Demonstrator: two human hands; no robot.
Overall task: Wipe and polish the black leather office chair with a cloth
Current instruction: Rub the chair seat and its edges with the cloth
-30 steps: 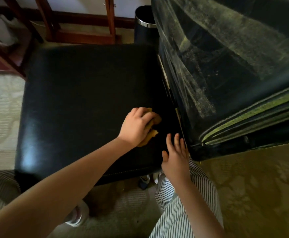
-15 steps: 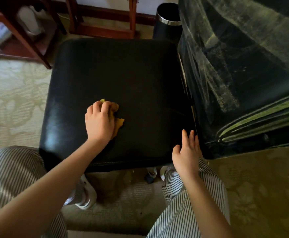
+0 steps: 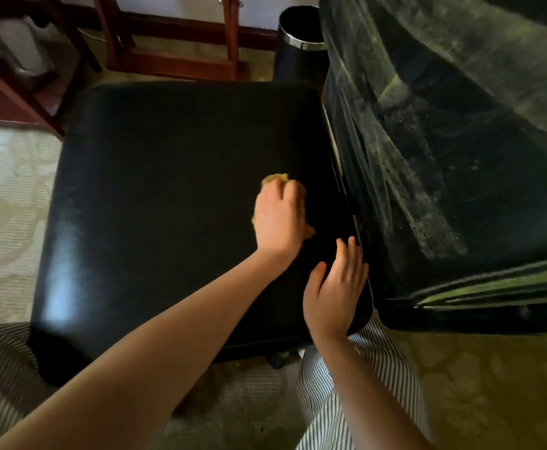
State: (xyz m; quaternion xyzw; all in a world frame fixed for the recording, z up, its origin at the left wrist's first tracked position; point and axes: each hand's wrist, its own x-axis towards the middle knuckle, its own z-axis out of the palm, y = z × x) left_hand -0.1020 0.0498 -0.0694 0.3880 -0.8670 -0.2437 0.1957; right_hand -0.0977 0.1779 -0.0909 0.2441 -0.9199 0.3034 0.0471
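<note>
The black leather chair seat (image 3: 155, 203) fills the middle of the view, with its dusty, streaked backrest (image 3: 444, 151) rising at the right. My left hand (image 3: 278, 219) grips a crumpled yellow cloth (image 3: 275, 179) and presses it on the right part of the seat, close to the backrest. My right hand (image 3: 335, 290) rests with straight fingers on the seat's near right corner, its fingertips by the gap between seat and backrest.
A black waste bin with a chrome rim (image 3: 299, 43) stands behind the seat. Dark red wooden furniture legs (image 3: 174, 56) are at the back and far left. Patterned carpet (image 3: 9, 203) surrounds the chair. My striped trouser legs (image 3: 359, 388) are at the bottom.
My left hand has swept the cloth from the seat's left-middle back to the right, near the backrest. My right hand stays at the near right corner.
</note>
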